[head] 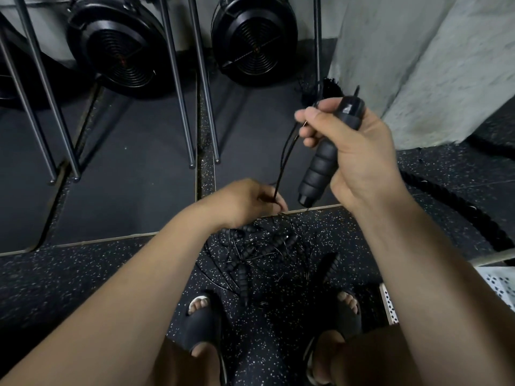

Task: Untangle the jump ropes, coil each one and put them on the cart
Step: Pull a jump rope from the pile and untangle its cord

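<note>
Right grip (354, 151) wraps handle (317, 165); left grip (245, 204) pinches cord (281, 168).

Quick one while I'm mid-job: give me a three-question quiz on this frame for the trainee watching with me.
1. True or false: the right hand grips a black ribbed handle, held up off the ground.
2. Where does the tangled pile of ropes lie? A) on the speckled floor B) on a cart C) hung on a wall hook
3. Fill in: the left hand pinches the thin black ____ that runs down from the handle.

Key: 1 true; 2 A; 3 cord.
</note>
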`<state>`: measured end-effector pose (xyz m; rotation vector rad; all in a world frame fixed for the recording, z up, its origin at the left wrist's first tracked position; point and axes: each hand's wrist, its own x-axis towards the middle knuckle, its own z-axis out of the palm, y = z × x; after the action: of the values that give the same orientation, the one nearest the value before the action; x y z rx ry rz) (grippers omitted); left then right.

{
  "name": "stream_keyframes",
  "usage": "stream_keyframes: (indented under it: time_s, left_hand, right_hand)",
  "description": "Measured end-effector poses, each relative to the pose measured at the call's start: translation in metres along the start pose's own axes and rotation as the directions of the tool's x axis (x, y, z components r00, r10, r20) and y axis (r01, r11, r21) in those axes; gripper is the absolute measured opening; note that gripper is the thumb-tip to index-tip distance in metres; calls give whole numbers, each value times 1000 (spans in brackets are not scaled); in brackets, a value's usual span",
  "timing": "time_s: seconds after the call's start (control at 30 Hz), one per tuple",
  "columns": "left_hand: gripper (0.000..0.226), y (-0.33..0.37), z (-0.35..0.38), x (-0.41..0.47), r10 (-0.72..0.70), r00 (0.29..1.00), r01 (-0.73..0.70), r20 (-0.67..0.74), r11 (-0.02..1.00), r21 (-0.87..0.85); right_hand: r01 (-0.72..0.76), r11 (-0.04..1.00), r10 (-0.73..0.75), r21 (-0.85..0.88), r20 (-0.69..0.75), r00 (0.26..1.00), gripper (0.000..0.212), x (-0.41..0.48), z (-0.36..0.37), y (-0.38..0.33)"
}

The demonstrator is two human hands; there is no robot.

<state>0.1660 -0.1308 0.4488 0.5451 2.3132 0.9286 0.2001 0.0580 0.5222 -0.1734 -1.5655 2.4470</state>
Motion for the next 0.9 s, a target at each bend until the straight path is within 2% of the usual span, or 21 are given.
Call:
stream_keyframes:
  time_s: [0.1,0.2,0.27,0.37,0.5,0.63,0.73,0.83,0.9]
  left_hand:
    - [12,-1,0,2,-45,998,49,-38,993,111]
    - [9,-1,-4,1,27,992,-20,-119,998,56]
    - [10,4,-7,-1,86,977,-99,-194,993,-59]
    - [15,10,-8,-2,97,948,-169,-302,960,-223]
    - [25,14,-15,-6,101,902,-266,-419,895,-357]
    - [23,16,-21,-8,59,866,-330,-496,812,-481]
    - [21,14,-23,-8,-13,850,-323,-527,777,-541]
    - [33,17,-23,-10,-82,875,-239,-476,783,-574]
    - [36,19,-21,-10,-136,910,-139,-391,789,-598]
  right_hand:
    - [-1,999,1,35,5,1000,18,3,-8,-4]
    - [-53,999,53,-6,0,999,24,5,-12,-4]
    - [-145,981,145,-129,-16,989,27,7,-15,0]
    - [-274,852,301,-446,-12,954,28,5,-18,12]
    - [-271,743,402,-612,84,912,25,0,-16,25]
    - [-258,706,456,-659,144,878,19,-5,-7,30]
    - [-248,710,440,-659,141,887,21,-8,-3,31]
    - [-208,781,357,-588,148,922,24,-7,0,25]
    - [-184,850,298,-493,162,941,23,-6,1,19]
